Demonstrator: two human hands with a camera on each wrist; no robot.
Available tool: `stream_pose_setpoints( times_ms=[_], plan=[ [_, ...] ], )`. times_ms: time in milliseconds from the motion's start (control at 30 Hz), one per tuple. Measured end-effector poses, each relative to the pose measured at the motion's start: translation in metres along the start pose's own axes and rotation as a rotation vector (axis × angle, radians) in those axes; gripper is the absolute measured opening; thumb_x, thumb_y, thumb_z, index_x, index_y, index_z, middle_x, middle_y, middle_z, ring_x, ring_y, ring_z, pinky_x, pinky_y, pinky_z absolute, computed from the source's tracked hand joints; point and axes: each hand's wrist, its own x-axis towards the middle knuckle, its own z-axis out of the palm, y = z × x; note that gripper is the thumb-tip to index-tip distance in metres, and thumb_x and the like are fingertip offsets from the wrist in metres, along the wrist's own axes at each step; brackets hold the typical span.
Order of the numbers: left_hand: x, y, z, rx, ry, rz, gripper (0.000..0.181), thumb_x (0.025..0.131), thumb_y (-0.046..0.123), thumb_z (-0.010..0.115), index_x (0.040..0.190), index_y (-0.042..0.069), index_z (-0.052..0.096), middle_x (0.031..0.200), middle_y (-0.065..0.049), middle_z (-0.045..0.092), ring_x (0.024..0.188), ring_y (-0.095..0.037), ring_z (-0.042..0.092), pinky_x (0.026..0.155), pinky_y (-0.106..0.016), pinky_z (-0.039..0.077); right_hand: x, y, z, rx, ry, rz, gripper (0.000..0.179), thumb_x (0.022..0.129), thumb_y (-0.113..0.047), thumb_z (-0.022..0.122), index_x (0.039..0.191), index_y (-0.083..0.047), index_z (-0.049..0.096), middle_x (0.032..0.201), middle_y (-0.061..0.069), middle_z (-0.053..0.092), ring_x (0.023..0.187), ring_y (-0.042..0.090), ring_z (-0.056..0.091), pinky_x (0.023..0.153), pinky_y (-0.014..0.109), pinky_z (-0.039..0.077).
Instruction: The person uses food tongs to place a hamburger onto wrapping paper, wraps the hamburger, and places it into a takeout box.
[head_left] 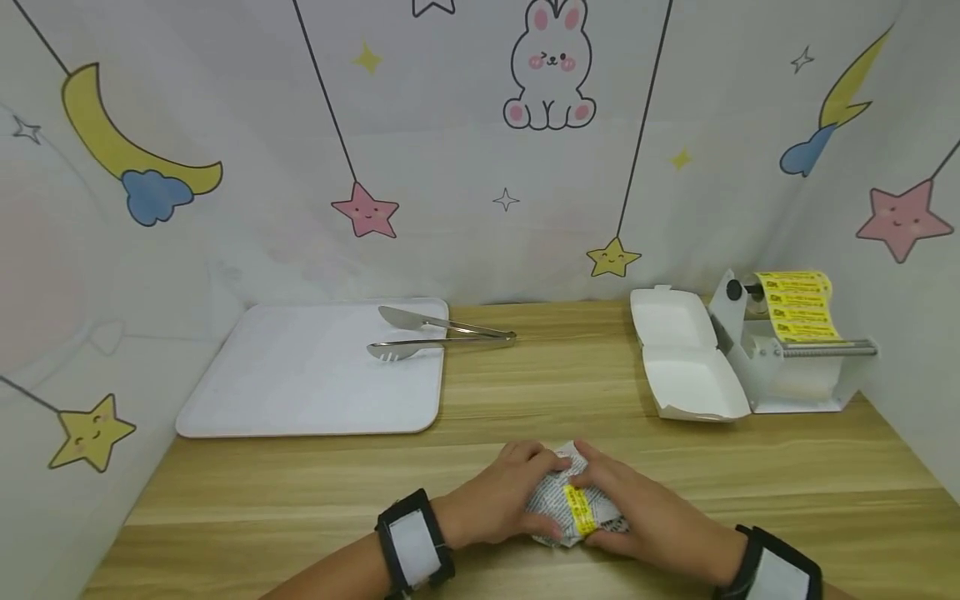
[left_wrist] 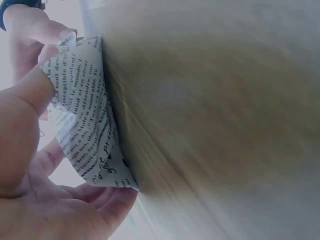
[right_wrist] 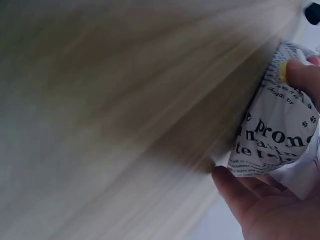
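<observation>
1. The left hand [head_left: 517,492] is part-closed, fingers bent round the left side of the wrapped parcel [head_left: 551,504], thumb at its near edge.
2. The right hand [head_left: 648,512] grips the opposite side the same way, partly closed, with its thumb low at the near corner.
3. So the parcel lies directly between the palms, touching both; neither hand is nearer. It seems to rest on the wooden table [head_left: 300,500]. Fingers cover its ends, so I cannot tell its long axis; the yellow label [head_left: 580,510] runs roughly front to back.
4. Forward and to the right sits the open white box [head_left: 690,383], its long axis pointing away from the person, near half closest. The right hand is the nearer one.
5. Just beside the box, farther right, stands the label dispenser [head_left: 765,367].
6. Forward-left, nearer the left hand, are the tray [head_left: 300,375] and tongs [head_left: 480,332].
</observation>
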Motion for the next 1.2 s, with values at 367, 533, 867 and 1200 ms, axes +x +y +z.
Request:
stream_pose_setpoints(
  times_ms=[367, 533, 867, 1200],
  plan=[
    [0.004, -0.001, 0.002, -0.02, 0.018, -0.007, 0.064, 0.088, 0.034, 0.079, 0.141, 0.012, 0.051, 0.135, -0.003, 0.057, 0.124, -0.012, 0.05, 0.106, -0.026, 0.043, 0.01, 0.007, 0.009, -0.025, 0.062, -0.093, 0.051, 0.083, -0.026, 0.086, 0.121, -0.022, 0.052, 0.135, 0.003, 0.056, 0.116, 0.018, 0.06, 0.091, 0.04, 0.056],
    [0.005, 0.002, 0.001, -0.016, 0.01, -0.033, 0.063, 0.088, 0.033, 0.079, 0.141, 0.012, 0.051, 0.132, -0.002, 0.058, 0.121, -0.011, 0.052, 0.104, -0.025, 0.045, 0.011, 0.006, 0.009, -0.054, 0.064, -0.098, 0.052, 0.083, -0.025, 0.086, 0.121, -0.02, 0.052, 0.133, 0.003, 0.057, 0.115, 0.019, 0.06, 0.092, 0.042, 0.056],
    [0.001, -0.002, -0.003, -0.042, -0.006, -0.038, 0.067, 0.09, 0.03, 0.079, 0.146, 0.014, 0.047, 0.138, -0.004, 0.053, 0.123, -0.013, 0.05, 0.104, -0.028, 0.045, 0.006, -0.002, 0.002, 0.042, -0.036, 0.035, 0.066, 0.084, -0.051, 0.079, 0.137, -0.026, 0.048, 0.154, 0.016, 0.041, 0.135, 0.032, 0.05, 0.101, 0.054, 0.05],
    [-0.003, -0.003, -0.011, -0.062, 0.02, -0.097, 0.07, 0.086, 0.028, 0.084, 0.146, 0.018, 0.05, 0.146, -0.005, 0.052, 0.133, -0.018, 0.048, 0.109, -0.034, 0.043, 0.007, -0.007, -0.013, -0.01, -0.044, 0.083, 0.08, 0.083, -0.049, 0.082, 0.149, -0.021, 0.046, 0.153, 0.012, 0.044, 0.127, 0.024, 0.056, 0.096, 0.049, 0.053]
  ],
)
